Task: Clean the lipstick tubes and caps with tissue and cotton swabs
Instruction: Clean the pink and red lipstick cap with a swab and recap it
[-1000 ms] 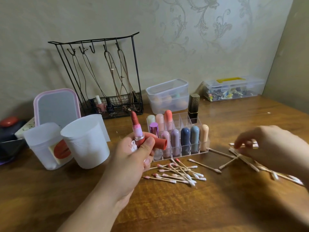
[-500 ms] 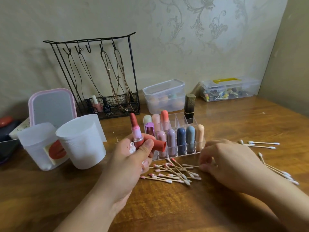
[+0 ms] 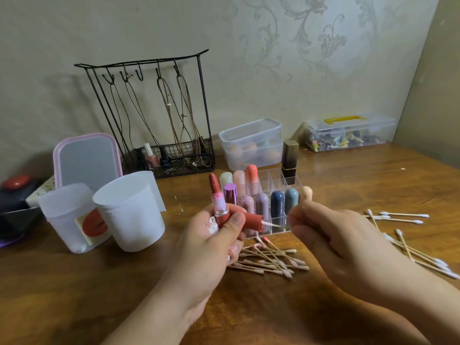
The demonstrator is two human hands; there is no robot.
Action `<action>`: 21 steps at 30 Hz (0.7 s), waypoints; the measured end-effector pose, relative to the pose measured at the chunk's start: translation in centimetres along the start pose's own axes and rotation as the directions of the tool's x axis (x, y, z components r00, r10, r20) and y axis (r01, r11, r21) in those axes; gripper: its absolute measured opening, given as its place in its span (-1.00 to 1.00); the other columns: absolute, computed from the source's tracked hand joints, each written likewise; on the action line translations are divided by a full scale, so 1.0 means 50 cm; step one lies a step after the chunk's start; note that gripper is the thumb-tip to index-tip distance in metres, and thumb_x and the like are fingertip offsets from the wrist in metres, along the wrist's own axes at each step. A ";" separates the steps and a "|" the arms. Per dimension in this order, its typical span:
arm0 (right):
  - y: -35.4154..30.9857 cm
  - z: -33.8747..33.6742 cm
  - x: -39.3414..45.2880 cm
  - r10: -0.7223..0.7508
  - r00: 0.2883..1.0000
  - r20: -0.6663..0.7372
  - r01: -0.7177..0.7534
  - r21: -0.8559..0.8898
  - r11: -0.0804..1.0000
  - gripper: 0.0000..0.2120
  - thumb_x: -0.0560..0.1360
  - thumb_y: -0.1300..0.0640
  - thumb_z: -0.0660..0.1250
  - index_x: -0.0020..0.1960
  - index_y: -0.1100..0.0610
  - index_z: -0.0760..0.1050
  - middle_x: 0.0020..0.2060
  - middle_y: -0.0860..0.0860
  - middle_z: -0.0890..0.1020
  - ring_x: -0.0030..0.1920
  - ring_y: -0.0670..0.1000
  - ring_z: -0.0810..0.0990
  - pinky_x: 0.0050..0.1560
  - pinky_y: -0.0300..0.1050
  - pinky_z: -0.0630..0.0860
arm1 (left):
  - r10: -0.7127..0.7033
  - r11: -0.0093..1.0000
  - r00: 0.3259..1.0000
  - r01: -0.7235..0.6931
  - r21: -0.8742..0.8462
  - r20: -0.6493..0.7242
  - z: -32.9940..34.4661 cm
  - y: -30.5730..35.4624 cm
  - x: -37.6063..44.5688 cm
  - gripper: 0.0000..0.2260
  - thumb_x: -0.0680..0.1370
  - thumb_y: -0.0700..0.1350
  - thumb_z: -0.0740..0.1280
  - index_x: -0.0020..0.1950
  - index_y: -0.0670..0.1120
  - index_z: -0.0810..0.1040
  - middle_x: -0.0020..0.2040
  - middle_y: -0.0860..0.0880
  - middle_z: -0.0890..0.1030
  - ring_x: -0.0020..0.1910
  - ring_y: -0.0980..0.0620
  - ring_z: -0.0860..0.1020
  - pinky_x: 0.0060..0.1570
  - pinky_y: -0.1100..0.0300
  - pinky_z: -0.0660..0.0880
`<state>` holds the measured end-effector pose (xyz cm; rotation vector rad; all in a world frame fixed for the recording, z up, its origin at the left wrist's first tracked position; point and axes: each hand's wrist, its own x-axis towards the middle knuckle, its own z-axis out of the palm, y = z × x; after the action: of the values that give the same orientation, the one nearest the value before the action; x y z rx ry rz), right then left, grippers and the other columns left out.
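Note:
My left hand (image 3: pixel 211 241) grips an open red lipstick tube (image 3: pixel 218 204), bullet up, together with its red cap (image 3: pixel 252 220) lying sideways with the mouth to the right; a bit of white tissue (image 3: pixel 212 225) shows in the palm. My right hand (image 3: pixel 331 235) pinches a cotton swab (image 3: pixel 275 225) whose white tip touches the cap's mouth. Behind both hands stands a clear organizer (image 3: pixel 272 179) with several lipsticks. Used, pink-stained swabs (image 3: pixel 271 260) lie in a heap in front of it. Clean swabs (image 3: pixel 408 235) lie scattered on the right.
Two white cups (image 3: pixel 129 215) and a pink-rimmed mirror (image 3: pixel 87 158) stand at the left. A black wire jewellery rack (image 3: pixel 159 120), a clear tub (image 3: pixel 251 143) and a clear storage box (image 3: pixel 351 133) line the wall. A black-gold lipstick (image 3: pixel 289 158) stands in the organizer.
My right hand moved from the clean swabs on the right over to the left hand, now pinching one swab with its tip at the cap's mouth. The left hand kept its grip.

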<state>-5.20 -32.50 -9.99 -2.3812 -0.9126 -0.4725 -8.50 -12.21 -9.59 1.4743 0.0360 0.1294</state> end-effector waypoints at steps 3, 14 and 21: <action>-0.006 0.016 0.000 -0.021 0.999 -0.046 0.015 -0.123 0.992 -0.96 0.54 -0.07 0.18 -0.06 -0.13 0.38 -0.36 -0.16 0.58 -0.44 -0.06 0.52 -0.49 -0.06 0.47 | 0.028 0.997 1.000 -0.028 0.067 0.009 0.002 -0.003 -0.003 -0.92 0.54 -0.07 0.32 -0.03 0.00 0.59 -0.33 -0.01 0.55 -0.41 0.13 0.42 -0.39 0.31 0.40; -0.024 0.034 0.001 -0.062 0.998 0.016 0.059 0.153 0.986 -0.82 0.55 0.04 0.30 -0.23 -0.01 0.53 -0.46 -0.21 0.45 -0.43 -0.11 0.46 -0.46 -0.37 0.29 | 0.190 0.925 0.981 -0.166 0.341 -0.036 0.012 -0.004 -0.009 -0.94 0.53 -0.08 0.34 -0.12 0.07 0.57 -0.31 0.30 0.60 -0.27 0.36 0.55 -0.32 0.52 0.42; -0.029 0.033 0.002 -0.013 1.000 -0.018 0.016 0.181 0.983 -0.78 0.56 0.10 0.35 -0.25 -0.08 0.51 -0.46 -0.22 0.48 -0.43 -0.14 0.48 -0.45 -0.44 0.28 | 0.187 0.918 0.982 -0.163 0.361 -0.031 0.008 -0.001 -0.010 -0.94 0.54 -0.08 0.34 -0.11 0.06 0.56 -0.31 0.26 0.61 -0.30 0.32 0.56 -0.35 0.50 0.43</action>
<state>-5.92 -30.53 -10.72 -2.2041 -0.9257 -0.3966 -8.93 -12.69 -9.62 1.8373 -0.0216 0.3312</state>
